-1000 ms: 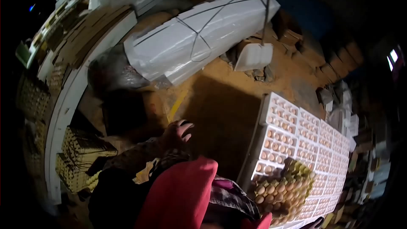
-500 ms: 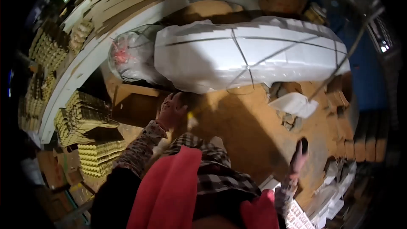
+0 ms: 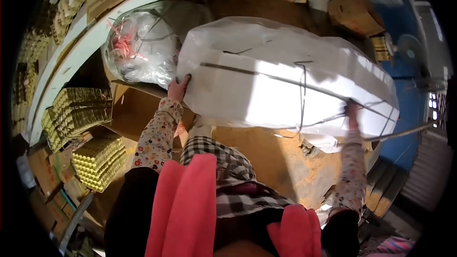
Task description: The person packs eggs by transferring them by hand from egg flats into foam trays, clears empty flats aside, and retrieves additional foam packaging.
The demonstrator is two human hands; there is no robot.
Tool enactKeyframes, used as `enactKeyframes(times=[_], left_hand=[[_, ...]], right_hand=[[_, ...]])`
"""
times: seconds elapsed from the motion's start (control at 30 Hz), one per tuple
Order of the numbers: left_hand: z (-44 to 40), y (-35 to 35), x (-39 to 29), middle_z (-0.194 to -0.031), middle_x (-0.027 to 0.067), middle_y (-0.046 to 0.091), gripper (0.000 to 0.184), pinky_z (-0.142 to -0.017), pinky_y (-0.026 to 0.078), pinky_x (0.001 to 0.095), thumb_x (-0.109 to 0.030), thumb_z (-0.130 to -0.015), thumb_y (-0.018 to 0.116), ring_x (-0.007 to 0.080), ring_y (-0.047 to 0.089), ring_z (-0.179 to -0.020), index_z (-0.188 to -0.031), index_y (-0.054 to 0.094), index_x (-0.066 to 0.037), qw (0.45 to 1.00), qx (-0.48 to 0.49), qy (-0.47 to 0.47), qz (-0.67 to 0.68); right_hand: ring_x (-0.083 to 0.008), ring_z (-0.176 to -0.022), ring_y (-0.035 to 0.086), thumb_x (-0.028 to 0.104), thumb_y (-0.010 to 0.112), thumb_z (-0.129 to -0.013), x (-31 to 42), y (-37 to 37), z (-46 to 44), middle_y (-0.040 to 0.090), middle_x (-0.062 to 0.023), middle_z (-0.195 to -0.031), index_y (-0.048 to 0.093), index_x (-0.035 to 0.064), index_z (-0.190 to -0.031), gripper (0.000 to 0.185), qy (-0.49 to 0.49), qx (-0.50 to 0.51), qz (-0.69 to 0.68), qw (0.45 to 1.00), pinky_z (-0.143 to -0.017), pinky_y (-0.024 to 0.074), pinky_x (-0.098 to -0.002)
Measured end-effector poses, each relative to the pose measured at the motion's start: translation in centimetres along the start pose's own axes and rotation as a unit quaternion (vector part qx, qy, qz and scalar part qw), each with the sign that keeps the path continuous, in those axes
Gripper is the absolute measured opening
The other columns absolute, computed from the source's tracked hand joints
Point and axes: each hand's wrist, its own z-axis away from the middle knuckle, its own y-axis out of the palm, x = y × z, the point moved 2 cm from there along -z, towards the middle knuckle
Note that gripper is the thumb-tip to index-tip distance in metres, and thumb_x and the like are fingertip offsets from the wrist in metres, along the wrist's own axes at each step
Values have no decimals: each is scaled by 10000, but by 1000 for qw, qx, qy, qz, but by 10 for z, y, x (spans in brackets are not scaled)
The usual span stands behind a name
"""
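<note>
Reaching the white bundle (image 3: 281, 95), both hands now meet it, whereas half a second ago the left hand (image 3: 177, 90) hovered short of its end and the right hand (image 3: 352, 115) hung open over the floor. The left hand is now at the bundle's 9 o'clock end, one digit spread along the plastic; whether it pinches the wrap I cannot tell. The right hand lies near the 4 o'clock end, fingers at the dark strap (image 3: 276, 78); whether they close round it is unclear. Bright light now falls over the bundle's middle, its 9 o'clock end in shade.

The bundle's bulk lies at 3 o'clock from the left hand and toward 10 o'clock from the right, so it stretches between the two. Just beyond the left hand, at 11 o'clock, sits a clear bag (image 3: 145, 50) with pinkish strips inside; at 8 o'clock is an open carton (image 3: 133, 112), with stacked yellow trays (image 3: 97, 164) farther out, between 7 and 8. From the right hand, a white blade (image 3: 323, 143) shows partly under the bundle toward 7 o'clock, and a long handle (image 3: 402, 132) runs out toward 4. Well apart, at 12, stands a brown box (image 3: 354, 13).
</note>
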Motion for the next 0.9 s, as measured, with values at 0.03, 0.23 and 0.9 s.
enactKeyframes(times=[0.03, 0.23, 0.9], left_hand=[[-20, -10, 22, -968, 215, 649, 645, -770, 473, 362, -470, -802, 681, 296, 611, -834, -1107, 580, 89, 1000, -3, -8, -3], [-69, -51, 174, -725, 69, 654, 326, -540, 499, 355, -278, -839, 667, 215, 645, -645, -985, 658, 13, 972, -70, -215, 70], [-211, -16, 45, -998, 122, 640, 742, -701, 527, 398, -256, -713, 768, 243, 621, -819, -1327, 399, -60, 938, 94, -158, 294]], right_hand=[[-225, -721, 541, 153, 608, -832, 17, -66, -16, 536, -104, -785, 561, 23, -903, 156, 94, -108, 29, 989, -689, 475, -373], [-260, -1145, 528, 183, 674, -830, 143, -59, -99, 560, -166, -1242, 503, 2, -1275, 511, 117, -181, -181, 960, -998, 410, -367], [-254, -670, 610, 143, 640, -794, 385, -20, -70, 597, -55, -760, 557, 79, -937, 178, -70, 144, -112, 981, -625, 518, -337]])
